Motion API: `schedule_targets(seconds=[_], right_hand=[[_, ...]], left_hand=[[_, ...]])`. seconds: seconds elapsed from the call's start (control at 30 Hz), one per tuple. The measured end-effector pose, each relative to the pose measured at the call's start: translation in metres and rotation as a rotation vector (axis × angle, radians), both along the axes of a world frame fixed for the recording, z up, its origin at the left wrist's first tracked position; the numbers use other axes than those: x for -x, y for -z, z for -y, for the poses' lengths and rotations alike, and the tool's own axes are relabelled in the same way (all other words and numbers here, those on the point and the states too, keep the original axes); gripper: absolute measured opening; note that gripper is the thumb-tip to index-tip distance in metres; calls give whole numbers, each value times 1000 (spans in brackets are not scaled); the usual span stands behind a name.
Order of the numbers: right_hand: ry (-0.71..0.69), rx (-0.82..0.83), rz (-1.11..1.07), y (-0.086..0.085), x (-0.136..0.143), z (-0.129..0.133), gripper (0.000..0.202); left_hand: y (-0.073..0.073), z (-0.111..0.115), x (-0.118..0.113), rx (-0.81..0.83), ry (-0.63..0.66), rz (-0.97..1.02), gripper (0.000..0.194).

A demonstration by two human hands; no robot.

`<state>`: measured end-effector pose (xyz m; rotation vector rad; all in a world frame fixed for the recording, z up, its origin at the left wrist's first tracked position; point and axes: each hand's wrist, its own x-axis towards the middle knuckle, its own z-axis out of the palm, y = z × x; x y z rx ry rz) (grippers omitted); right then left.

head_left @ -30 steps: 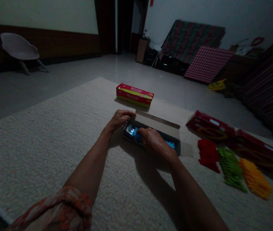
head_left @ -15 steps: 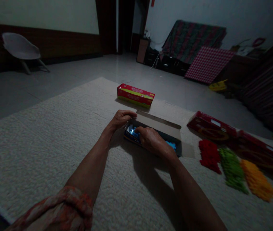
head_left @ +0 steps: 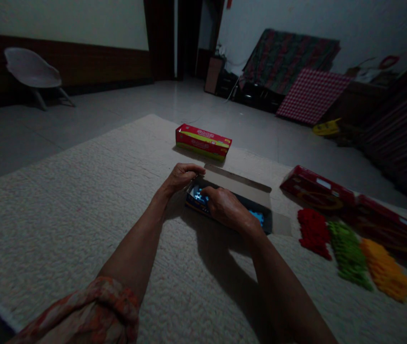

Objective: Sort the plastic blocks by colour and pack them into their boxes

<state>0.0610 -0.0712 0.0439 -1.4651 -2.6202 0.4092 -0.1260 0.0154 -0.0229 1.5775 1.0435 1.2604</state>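
A long dark box (head_left: 239, 180) lies open on the mat in front of me, its lid folded back on the far side and an end flap out to the right. Small light-blue pieces (head_left: 258, 217) lie inside it; their kind is too dim to make out. At the box's left end, my left hand (head_left: 181, 177) is closed on the upper edge, thumb and fingers near the lid's corner. My right hand (head_left: 228, 208) reaches down into the box among the blue pieces, fingers curled. Its fingertips are largely hidden, so what they pinch cannot be seen.
Beyond the open box stands a red and yellow-green carton (head_left: 203, 142). To the right lie red (head_left: 313, 233), green (head_left: 350, 255) and orange (head_left: 386, 270) piles before two dark-red boxes (head_left: 318, 188). A cream textured mat (head_left: 99, 200) covers the floor; a chair (head_left: 33, 69) stands far left.
Hardly anything differs. My right hand stays in the box with at most a slight shift, and my left hand keeps its place; the whole view has drifted a little.
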Motion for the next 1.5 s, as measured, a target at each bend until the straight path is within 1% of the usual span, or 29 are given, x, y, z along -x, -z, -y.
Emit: schedule_targets(seconds=[0.1, 0.23, 0.33, 0.43, 0.53, 0.6, 0.7, 0.77, 0.83, 0.93, 1.03, 1.17, 1.3, 1.43, 1.5], right_hand=[[38, -48, -80, -10, -16, 4, 38], [96, -204, -198, -23, -55, 18, 36], [161, -316, -294, -29, -90, 38, 31], [276, -400, -337, -31, -121, 63, 26], [402, -392, -310, -22, -151, 87, 23], [438, -309, -252, -9, -169, 103, 21], [440, -144, -195, 14, -186, 125, 20], [416, -48, -190, 27, -190, 139, 26], [391, 25, -187, 35, -187, 150, 32], [409, 103, -173, 40, -178, 161, 41], [458, 147, -150, 40, -170, 165, 41], [447, 118, -146, 41, -166, 166, 31], [437, 64, -150, 47, -166, 163, 28], [407, -8, -148, 55, -175, 160, 23], [370, -69, -169, 52, -183, 157, 22]], left_hand=[[2, -1, 0, -6, 3, 14, 31], [4, -2, 0, -10, -4, 20, 31], [3, -1, 0, -8, -7, 22, 31], [-1, 4, -3, -6, -37, 20, 30], [-7, 9, -6, -1, -91, -15, 29], [-10, 12, -7, 13, -132, -36, 28], [-11, 12, -7, 15, -140, -51, 28], [-9, 11, -6, 8, -129, -43, 28], [-8, 11, -4, -4, -120, -32, 28], [-7, 10, -4, -12, -119, -32, 28], [-8, 12, -5, 6, -127, -45, 24], [-13, 14, -8, 12, -137, -43, 23], [-17, 15, -9, 22, -155, -67, 24], [-13, 11, -7, 15, -153, -69, 26], [-9, 8, -6, -2, -133, -52, 26]])
